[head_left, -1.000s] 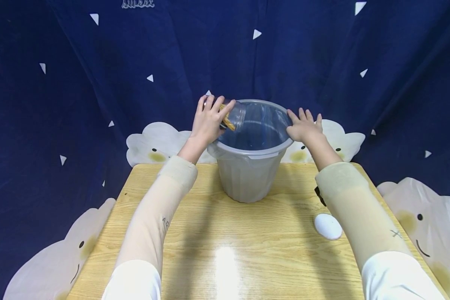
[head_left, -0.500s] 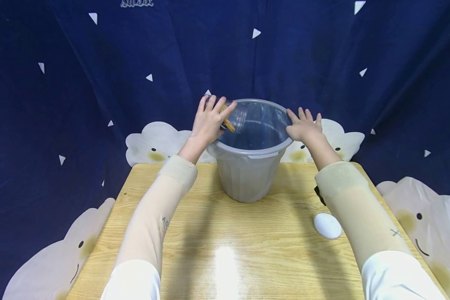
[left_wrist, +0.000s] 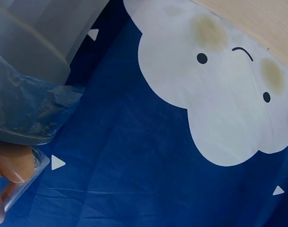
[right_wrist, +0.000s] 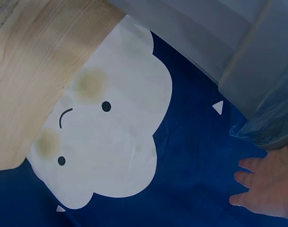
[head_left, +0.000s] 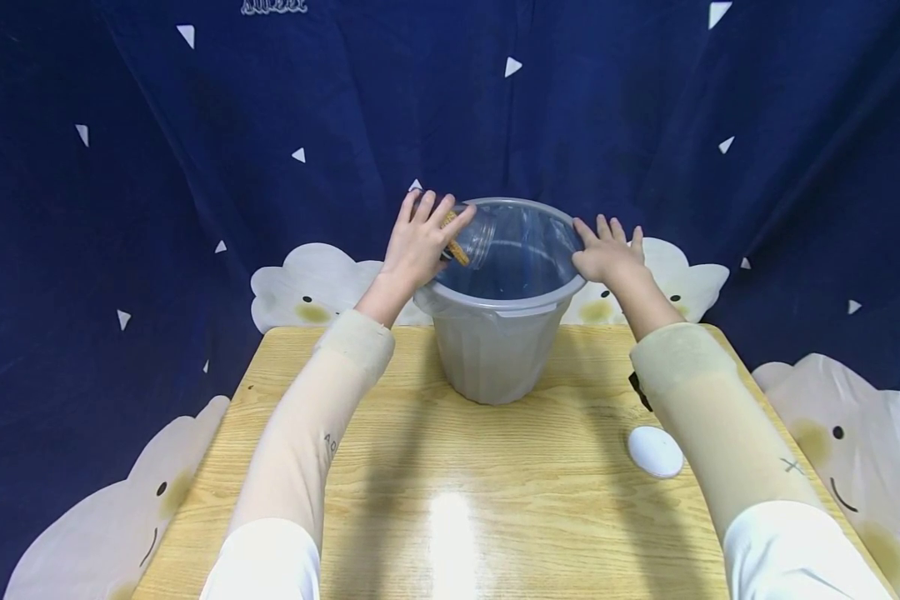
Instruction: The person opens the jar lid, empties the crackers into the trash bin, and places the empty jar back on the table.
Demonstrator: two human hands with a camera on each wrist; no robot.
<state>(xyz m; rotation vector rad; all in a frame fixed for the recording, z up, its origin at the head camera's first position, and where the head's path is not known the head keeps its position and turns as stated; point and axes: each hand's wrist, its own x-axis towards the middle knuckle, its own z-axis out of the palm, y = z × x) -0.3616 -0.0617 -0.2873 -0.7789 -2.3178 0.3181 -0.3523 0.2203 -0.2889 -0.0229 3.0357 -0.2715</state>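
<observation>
My left hand point(head_left: 417, 246) grips a clear jar point(head_left: 480, 236) with a yellow textured patch showing near the fingers. The jar lies tilted sideways over the left rim of a grey trash bin point(head_left: 495, 350), its ridged mouth end facing the bin's inside. A thin clear bag point(head_left: 525, 250) lines the bin and folds over the rim. In the left wrist view only a fingertip point(left_wrist: 13, 163) and part of the jar point(left_wrist: 30, 182) show, just past the rim. My right hand point(head_left: 610, 252) rests at the bin's right rim, its fingers straight and spread, as the right wrist view confirms.
The bin stands near the far edge of a wooden table point(head_left: 510, 467). A small white rounded object point(head_left: 656, 452) lies on the right, beside the right sleeve point(head_left: 690, 375). Behind hangs a dark blue curtain point(head_left: 390, 100) with white triangles and cloud shapes.
The jar has shifted very slightly to the right over the bin, with my left hand around it. My right hand stays at the rim.
</observation>
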